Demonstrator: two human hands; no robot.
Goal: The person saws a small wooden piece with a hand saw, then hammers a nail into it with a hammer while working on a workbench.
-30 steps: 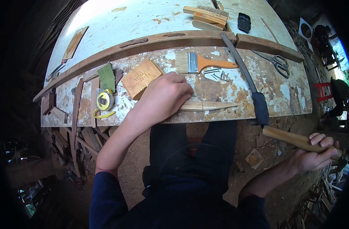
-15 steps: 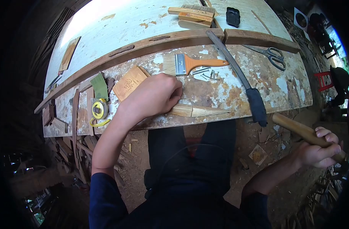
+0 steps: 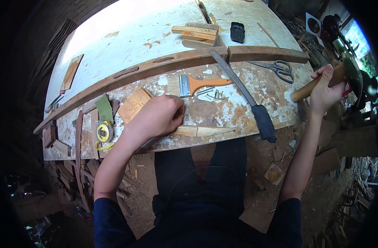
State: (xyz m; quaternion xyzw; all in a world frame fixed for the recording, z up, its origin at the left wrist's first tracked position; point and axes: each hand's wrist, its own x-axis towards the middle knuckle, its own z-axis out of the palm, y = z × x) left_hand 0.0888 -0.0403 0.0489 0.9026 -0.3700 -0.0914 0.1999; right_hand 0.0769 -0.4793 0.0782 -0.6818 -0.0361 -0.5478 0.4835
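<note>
While the left hand (image 3: 158,115) lies with curled fingers pressed down on a wooden strip (image 3: 205,131) near the front edge of the workbench (image 3: 255,95), the right hand (image 3: 326,91) is lifted at about 3 o'clock from it, beyond the right end of the bench. This right hand is wrapped tight around the wooden handle of a hammer (image 3: 321,82); the metal head shows at the upper right, a little blurred. The strip lies along the bench edge, and its pointed end sticks out toward 3 o'clock from under the left hand.

At 12 o'clock from the left hand lies a paintbrush (image 3: 197,84) with an orange handle, and some loose nails (image 3: 213,94) are just beside this handle. A long file (image 3: 242,95) with a black grip runs diagonally across the bench, at 2 o'clock from the left hand. Scissors (image 3: 277,69) lie farther, toward 1 o'clock. At 10 o'clock, touching the hand or nearly so, is a small wooden block (image 3: 133,106) with tiny holes. A yellow tape measure (image 3: 103,133) sits at 9 o'clock, with a green sandpaper piece (image 3: 104,108) just above it.
</note>
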